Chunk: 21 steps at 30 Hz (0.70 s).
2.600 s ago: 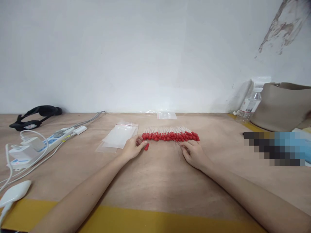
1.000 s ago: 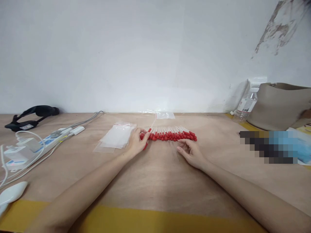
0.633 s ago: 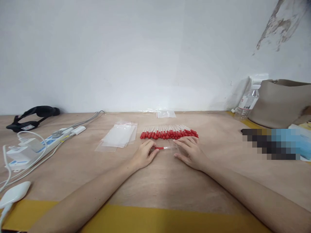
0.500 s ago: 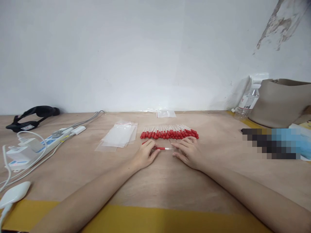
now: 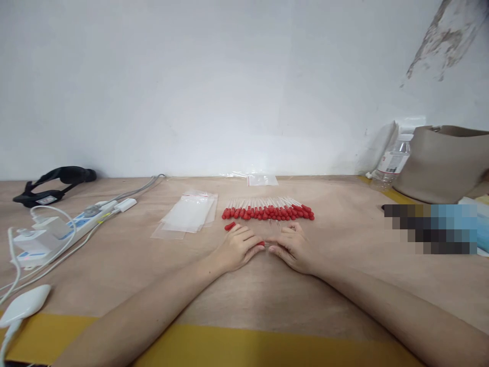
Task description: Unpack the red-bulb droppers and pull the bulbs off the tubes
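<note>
Red bulb [image 5: 261,243] is pinched in left hand [image 5: 239,248], thin clear tube [image 5: 266,243] in right hand [image 5: 291,248], the two nearly touching over the table [image 5: 244,300], nearer than the row of red-ended droppers [image 5: 269,212]; best kept in line, gripped short, pressed gently, since the tube could snap.

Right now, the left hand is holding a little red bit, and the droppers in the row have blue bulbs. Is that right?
Almost! The row of droppers has red bulbs, not blue ones, as the head view shows. The left hand is indeed holding a little red bit.
</note>
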{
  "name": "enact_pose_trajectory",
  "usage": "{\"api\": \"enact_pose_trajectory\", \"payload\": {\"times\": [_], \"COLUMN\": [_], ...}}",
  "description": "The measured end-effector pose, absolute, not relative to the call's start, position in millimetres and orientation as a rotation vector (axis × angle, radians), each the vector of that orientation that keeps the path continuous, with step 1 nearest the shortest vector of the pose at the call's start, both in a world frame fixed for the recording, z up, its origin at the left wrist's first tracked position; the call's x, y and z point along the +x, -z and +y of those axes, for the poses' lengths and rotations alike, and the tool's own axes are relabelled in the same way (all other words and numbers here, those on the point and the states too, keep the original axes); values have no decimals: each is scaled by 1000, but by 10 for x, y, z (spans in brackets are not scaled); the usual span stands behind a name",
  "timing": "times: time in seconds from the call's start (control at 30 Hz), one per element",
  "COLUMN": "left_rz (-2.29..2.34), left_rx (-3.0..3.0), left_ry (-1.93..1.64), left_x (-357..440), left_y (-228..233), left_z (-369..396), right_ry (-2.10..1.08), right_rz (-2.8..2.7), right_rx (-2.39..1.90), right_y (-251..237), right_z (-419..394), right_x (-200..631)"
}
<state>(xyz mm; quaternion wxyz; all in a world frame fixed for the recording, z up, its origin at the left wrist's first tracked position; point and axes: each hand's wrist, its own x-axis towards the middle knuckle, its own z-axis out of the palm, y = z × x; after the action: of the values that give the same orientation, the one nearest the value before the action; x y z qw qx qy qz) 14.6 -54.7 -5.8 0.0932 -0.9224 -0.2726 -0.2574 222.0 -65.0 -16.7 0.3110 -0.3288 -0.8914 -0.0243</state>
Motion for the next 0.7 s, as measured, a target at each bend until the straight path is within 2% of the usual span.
{"api": "enact_pose_trajectory", "payload": {"times": [0.2, 0.7], "left_rz": [-767, -734], "left_rx": [-2674, -2757], "left_ry": [608, 582], "left_x": [149, 121], "left_y": [18, -7], "left_z": [-559, -600], "right_ry": [99, 579], "right_rz": [-2326, -2334], "right_rx": [-805, -589], "right_y": [189, 158], "right_z": [-646, -680], "right_x": [2205, 2266]}}
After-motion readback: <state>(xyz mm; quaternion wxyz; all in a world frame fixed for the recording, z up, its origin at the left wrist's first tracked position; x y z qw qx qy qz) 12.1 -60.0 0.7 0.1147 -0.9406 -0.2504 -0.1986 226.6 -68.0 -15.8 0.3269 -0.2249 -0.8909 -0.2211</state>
